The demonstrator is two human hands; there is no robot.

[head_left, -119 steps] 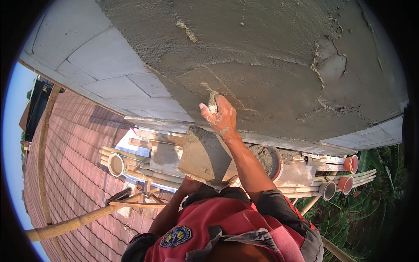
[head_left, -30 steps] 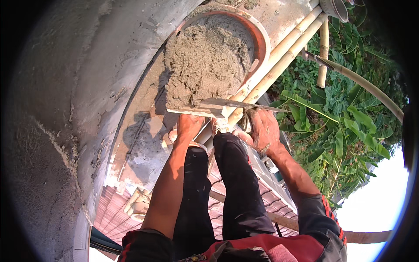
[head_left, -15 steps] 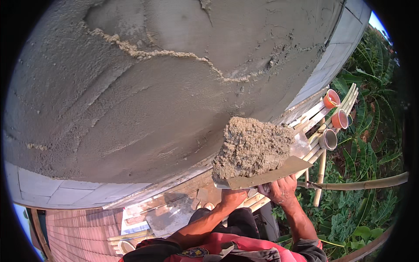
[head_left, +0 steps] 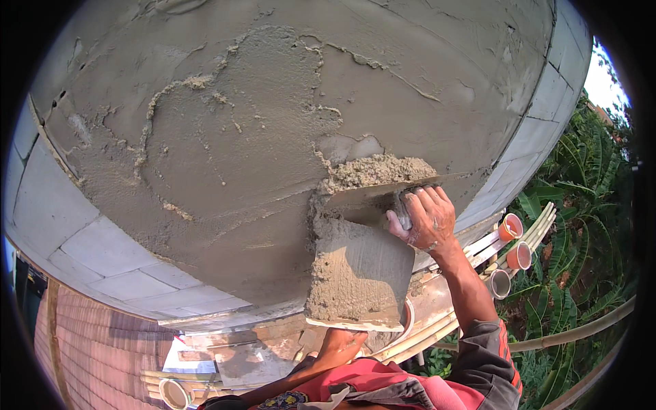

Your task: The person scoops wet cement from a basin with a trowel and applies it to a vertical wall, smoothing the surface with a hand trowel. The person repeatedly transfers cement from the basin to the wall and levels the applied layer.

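Note:
My right hand (head_left: pixel 429 217) is wrapped round the handle of a plastering trowel (head_left: pixel 362 197), its long blade tilted against the wall. A ridge of coarse wet mortar (head_left: pixel 383 171) lies along the blade's upper edge, touching the plastered wall (head_left: pixel 225 157). Just below the trowel, my left hand (head_left: pixel 344 344) holds up a hawk (head_left: pixel 393 301) from underneath; its fingers are mostly hidden. Mortar remains on the hawk's left part, while its right part shows a scraped, smeared surface. Rough ridges of mortar run across the grey coat on the wall.
Bare pale blocks (head_left: pixel 116 253) border the plaster. Bamboo poles (head_left: pixel 427 335) and a stained board (head_left: pixel 249 362) lie below. Orange buckets (head_left: pixel 510 227) and a grey bucket (head_left: pixel 499 284) stand at the right. A pale bucket (head_left: pixel 176 394) sits lower left, near a tiled roof (head_left: pixel 109 342). Plants grow at right.
My right hand has risen with the trowel from the hawk's edge to the wall, carrying mortar. The big heap on the hawk is much smaller. My view has shifted across the wall.

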